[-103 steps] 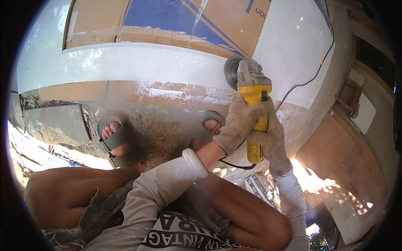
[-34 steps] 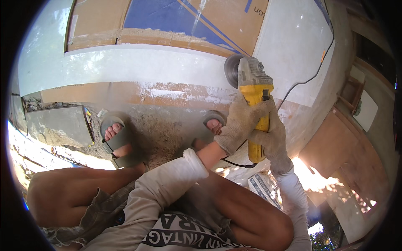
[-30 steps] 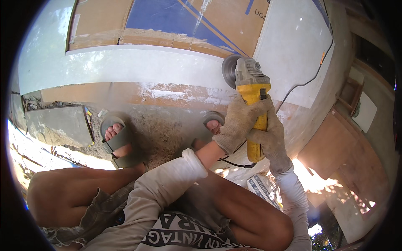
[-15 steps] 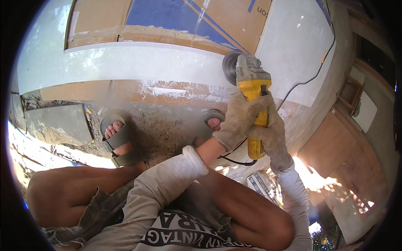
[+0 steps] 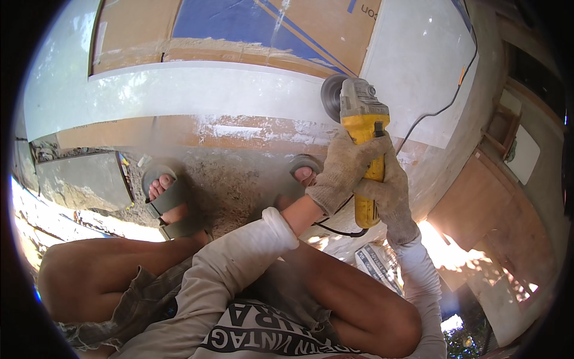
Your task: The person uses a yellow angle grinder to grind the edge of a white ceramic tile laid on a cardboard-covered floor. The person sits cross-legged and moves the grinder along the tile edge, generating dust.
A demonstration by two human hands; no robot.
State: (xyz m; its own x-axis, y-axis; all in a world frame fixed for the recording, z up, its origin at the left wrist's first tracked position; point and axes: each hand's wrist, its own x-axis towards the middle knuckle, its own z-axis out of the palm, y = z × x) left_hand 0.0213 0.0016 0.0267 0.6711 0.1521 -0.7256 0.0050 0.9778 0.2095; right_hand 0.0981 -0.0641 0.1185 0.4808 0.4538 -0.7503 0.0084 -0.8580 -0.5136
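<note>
Both my hands, in dusty knitted work gloves, grip a yellow and grey angle grinder (image 5: pixel 365 122). My left hand (image 5: pixel 339 170) is wrapped around the near side of its body. My right hand (image 5: pixel 391 188) closes round the handle from the right, thumb across it. The grinder's dark disc (image 5: pixel 333 97) is blurred as if spinning, at the inner edge of a white panel (image 5: pixel 209 90) that surrounds a rectangular opening. I cannot tell whether the disc touches the panel. Brown and blue cardboard (image 5: pixel 233 33) shows within the opening.
A black power cord (image 5: pixel 427 116) curves over the panel's right side. My sandalled feet (image 5: pixel 170 191) rest on rough ground just before a dust-streaked cardboard strip (image 5: pixel 185 130). A grey slab (image 5: pixel 84 179) lies at the left, brown boards (image 5: pixel 478 191) at the right.
The grinder and both hands have shifted very slightly right, and the panel appears slightly farther left in view. My grip looks the same.
</note>
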